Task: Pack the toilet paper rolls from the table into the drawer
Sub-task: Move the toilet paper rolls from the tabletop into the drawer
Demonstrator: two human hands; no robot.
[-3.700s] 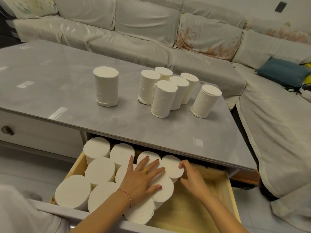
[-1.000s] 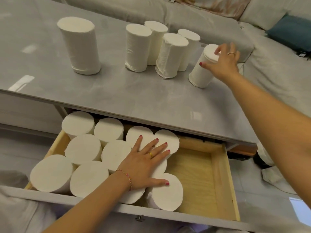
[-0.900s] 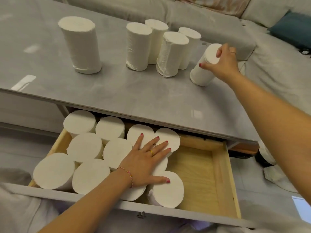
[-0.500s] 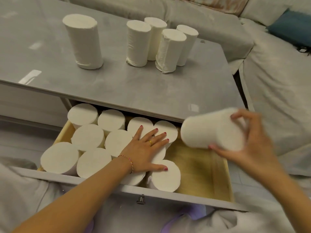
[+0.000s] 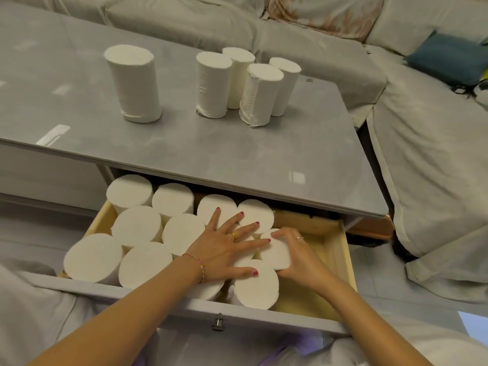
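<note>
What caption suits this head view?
Right hand seats a roll in the drawer, left hand steadying; five rolls wait on the table.

Five rolls [image 5: 211, 85] upright on table [image 5: 184, 143]; drawer [image 5: 340, 249] part-filled.

Five rolls [image 5: 211, 84] upright on table [image 5: 184, 149]; packed rolls [image 5: 137, 225] fill drawer [image 5: 340, 249] left.

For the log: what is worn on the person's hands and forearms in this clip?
Both forearms are bare, with no sleeves in view. The left hand has dark red nail polish, a gold ring on one finger, and a thin braided bracelet in red and mixed colours at the wrist. The right hand wears a slim ring. No gloves or watch.
</note>
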